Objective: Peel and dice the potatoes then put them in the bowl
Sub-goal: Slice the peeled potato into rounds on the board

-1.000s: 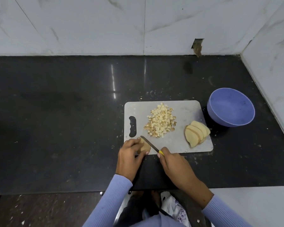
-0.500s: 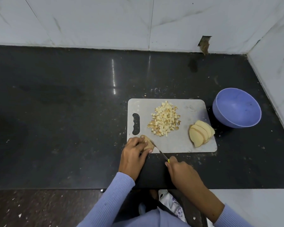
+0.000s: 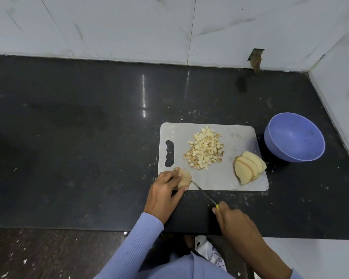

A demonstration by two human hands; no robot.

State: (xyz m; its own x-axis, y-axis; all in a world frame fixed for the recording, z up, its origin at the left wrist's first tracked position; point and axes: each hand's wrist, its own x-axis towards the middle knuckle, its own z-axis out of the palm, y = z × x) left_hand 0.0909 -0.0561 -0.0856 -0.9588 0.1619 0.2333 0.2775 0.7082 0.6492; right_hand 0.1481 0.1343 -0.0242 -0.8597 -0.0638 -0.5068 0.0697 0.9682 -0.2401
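Our left hand [image 3: 165, 193] curls over a potato piece [image 3: 183, 178] at the near left corner of the cutting board [image 3: 226, 178], fingers on top, thumb along the near side. Our right hand [image 3: 233, 220] grips the knife [image 3: 203, 192] by its yellow handle, off the board over the desk [image 3: 79, 158]; the thin blade slants up-left and its tip touches the piece right beside our left thumb.

Out from there: a heap of diced potato [image 3: 204, 151] sits mid-board, some cubes with brown skin on them. A fan of potato slices [image 3: 249, 167] lies at the right edge, uncut. The purple bowl [image 3: 294, 137] stands on the desk just right of the board, nothing in it that we can see.

So we judge dicing partly done, no transfer yet.

Risks:
- Blade tip is next to the left thumb; a slip on the rounded piece could nick it.
- The piece sits at the board's very corner, so downward pressure may push it off onto the desk.
- The slices overhang close to the right edge and could slide off if the board shifts.
- Loose cubes may scatter when we scrape them toward the bowl.
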